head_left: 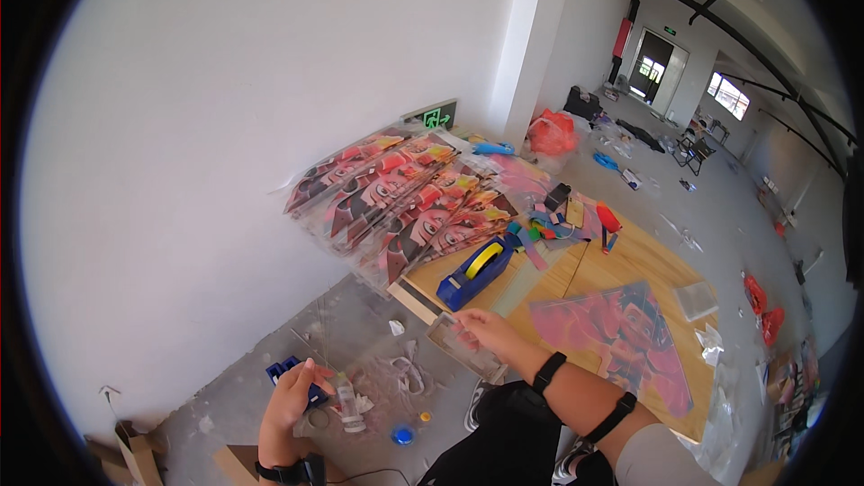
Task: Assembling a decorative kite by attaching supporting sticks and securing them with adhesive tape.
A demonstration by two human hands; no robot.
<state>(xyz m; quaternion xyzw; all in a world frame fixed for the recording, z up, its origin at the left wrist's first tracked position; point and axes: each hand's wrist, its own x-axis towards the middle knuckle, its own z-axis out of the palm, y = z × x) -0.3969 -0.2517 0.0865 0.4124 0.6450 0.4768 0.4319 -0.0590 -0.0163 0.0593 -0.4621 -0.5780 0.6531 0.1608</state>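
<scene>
My right hand [486,329] is at the near left edge of the wooden table [576,263], its fingers bent and drawn together. Just beneath them is a shallow, box-like frame [466,353]; what the fingers hold, if anything, is hard to make out. Lower and further left, over the floor, my left hand [293,394] is raised with loosely bent fingers and nothing visible in it. Behind that hand a dark blue object [284,369] is partly hidden. A clear plastic bottle [348,405] is beside it. A blue tape dispenser [475,274] with a yellow core is nearest my right hand on the table.
Printed cartoon sheets in clear film [405,198] cover the table's far left, by the wall. A pink printed piece [621,337] lies at right. Coloured strips and small tools [549,225] cluster behind the dispenser. A blue cap [402,435] and cardboard box [135,454] are on the floor.
</scene>
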